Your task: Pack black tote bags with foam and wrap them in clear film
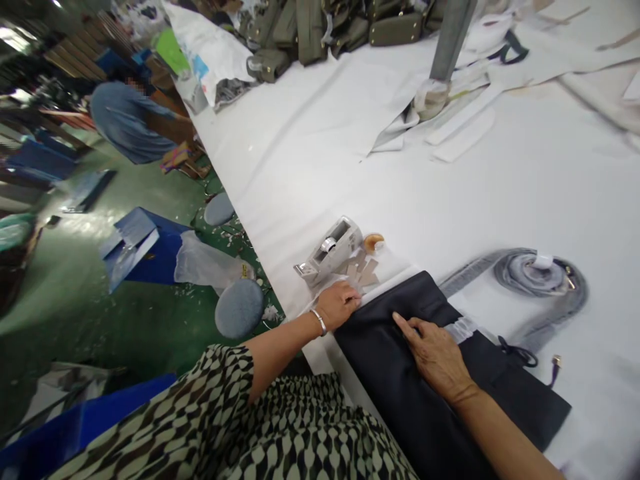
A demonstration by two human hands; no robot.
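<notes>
A black fabric piece (400, 373) lies on the white table (380, 180) in front of me. My right hand (436, 353) rests flat on it, fingers stretched out and pointing left. My left hand (339, 304), with a bracelet at the wrist, sits at the cloth's far left corner, fingers curled down onto the edge and a bit of clear plastic. Small tan card pieces (364, 269) lie just beyond that hand, next to a grey tape dispenser (330, 251).
A coiled grey strap (535, 275) lies to the right, a black cord (520, 352) near it. Olive bags (320, 27) pile at the table's far end beside a metal post (450, 40). Round stools (239, 307) and blue boxes (145, 247) stand on the green floor; a person (130, 120) bends over farther off.
</notes>
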